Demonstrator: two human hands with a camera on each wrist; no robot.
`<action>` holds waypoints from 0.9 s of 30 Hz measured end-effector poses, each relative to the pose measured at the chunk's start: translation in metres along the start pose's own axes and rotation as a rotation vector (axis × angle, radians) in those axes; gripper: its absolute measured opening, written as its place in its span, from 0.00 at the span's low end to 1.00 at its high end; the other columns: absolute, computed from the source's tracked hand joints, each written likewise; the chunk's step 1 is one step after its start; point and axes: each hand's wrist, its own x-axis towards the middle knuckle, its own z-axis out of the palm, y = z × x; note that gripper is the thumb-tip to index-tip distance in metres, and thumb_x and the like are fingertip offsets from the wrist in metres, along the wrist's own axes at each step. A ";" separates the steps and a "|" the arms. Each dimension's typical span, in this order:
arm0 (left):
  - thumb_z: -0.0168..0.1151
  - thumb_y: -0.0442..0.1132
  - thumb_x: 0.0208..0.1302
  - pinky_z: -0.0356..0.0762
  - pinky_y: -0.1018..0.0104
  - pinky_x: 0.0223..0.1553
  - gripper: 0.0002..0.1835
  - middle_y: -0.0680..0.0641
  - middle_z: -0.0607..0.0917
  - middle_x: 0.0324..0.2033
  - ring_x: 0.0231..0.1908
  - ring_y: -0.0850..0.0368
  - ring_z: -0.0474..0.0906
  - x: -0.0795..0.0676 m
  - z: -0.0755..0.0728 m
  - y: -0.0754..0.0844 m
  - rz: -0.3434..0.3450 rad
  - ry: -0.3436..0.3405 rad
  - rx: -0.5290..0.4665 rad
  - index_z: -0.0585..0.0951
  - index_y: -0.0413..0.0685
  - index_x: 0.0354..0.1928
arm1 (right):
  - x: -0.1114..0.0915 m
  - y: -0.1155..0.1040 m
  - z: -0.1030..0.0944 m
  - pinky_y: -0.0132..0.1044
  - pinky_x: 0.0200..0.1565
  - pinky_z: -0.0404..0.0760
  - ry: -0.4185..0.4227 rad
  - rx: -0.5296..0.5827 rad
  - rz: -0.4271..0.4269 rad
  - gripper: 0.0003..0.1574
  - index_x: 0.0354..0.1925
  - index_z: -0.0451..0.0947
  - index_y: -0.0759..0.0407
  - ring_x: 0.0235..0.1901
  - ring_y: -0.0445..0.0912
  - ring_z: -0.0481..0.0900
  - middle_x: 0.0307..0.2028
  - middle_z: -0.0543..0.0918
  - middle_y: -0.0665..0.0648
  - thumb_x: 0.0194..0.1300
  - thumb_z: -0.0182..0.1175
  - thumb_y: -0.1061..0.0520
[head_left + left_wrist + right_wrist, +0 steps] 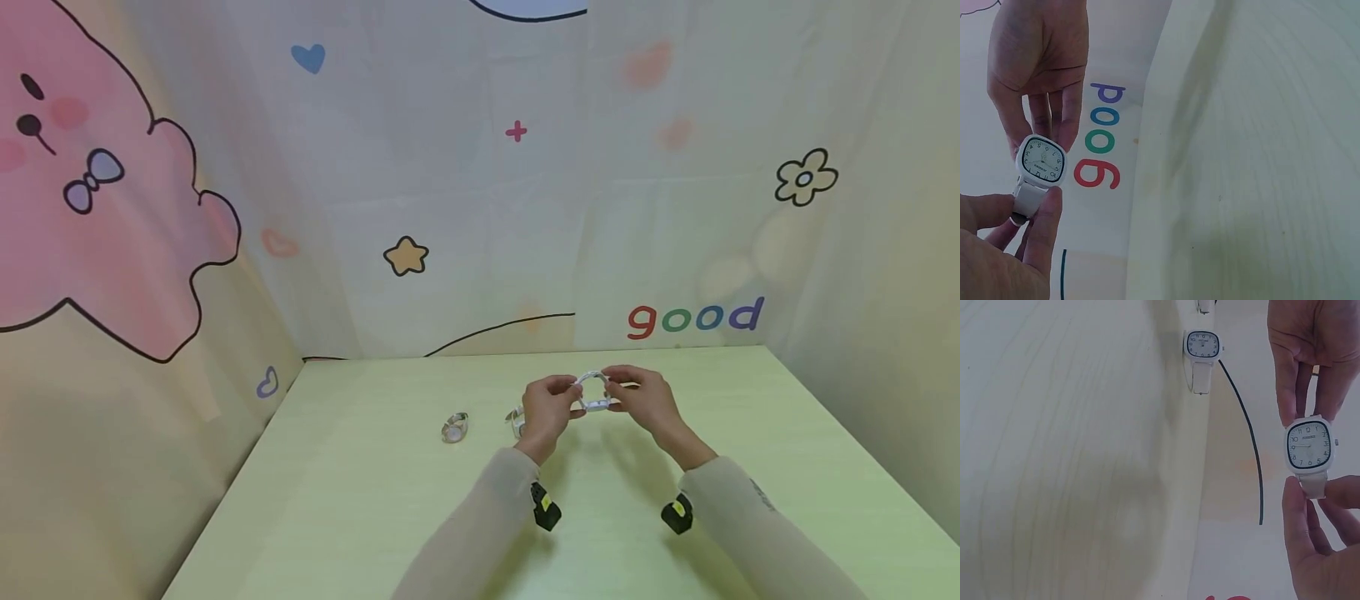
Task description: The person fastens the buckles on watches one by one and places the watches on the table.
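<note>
Both hands hold a white wristwatch with a rounded-square dial up above the table, its strap arched in a loop. My left hand pinches the strap on one side, and my right hand pinches it on the other. In the left wrist view the dial faces the camera, the left hand below it and the right hand above. A second white watch stands on the table, partly hidden behind the left hand. Farther left lies a watch with a round dial.
A pale green-yellow table spreads beneath the hands. Behind it hangs a printed cloth backdrop, with a side panel at each end. Dark wrist-mounted devices hang under both sleeves.
</note>
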 end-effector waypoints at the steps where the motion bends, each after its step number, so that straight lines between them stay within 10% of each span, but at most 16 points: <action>1: 0.66 0.33 0.64 0.86 0.65 0.33 0.07 0.45 0.86 0.35 0.34 0.58 0.85 0.001 0.001 -0.002 -0.003 0.005 0.005 0.85 0.40 0.43 | 0.001 0.002 0.000 0.35 0.41 0.86 -0.007 -0.002 0.005 0.21 0.61 0.75 0.65 0.48 0.55 0.85 0.55 0.79 0.70 0.72 0.56 0.59; 9: 0.65 0.31 0.62 0.86 0.64 0.33 0.08 0.46 0.84 0.35 0.40 0.46 0.85 0.004 0.009 -0.019 -0.082 0.033 -0.003 0.84 0.38 0.43 | 0.007 0.017 0.002 0.38 0.42 0.86 -0.051 0.002 0.087 0.21 0.61 0.74 0.66 0.40 0.45 0.84 0.54 0.79 0.71 0.72 0.54 0.61; 27: 0.64 0.28 0.62 0.86 0.64 0.32 0.07 0.44 0.86 0.31 0.28 0.56 0.85 0.008 0.021 -0.038 -0.176 0.070 0.129 0.85 0.35 0.40 | 0.012 0.041 0.006 0.39 0.43 0.86 -0.098 -0.004 0.216 0.21 0.59 0.73 0.72 0.38 0.46 0.84 0.56 0.77 0.73 0.69 0.54 0.65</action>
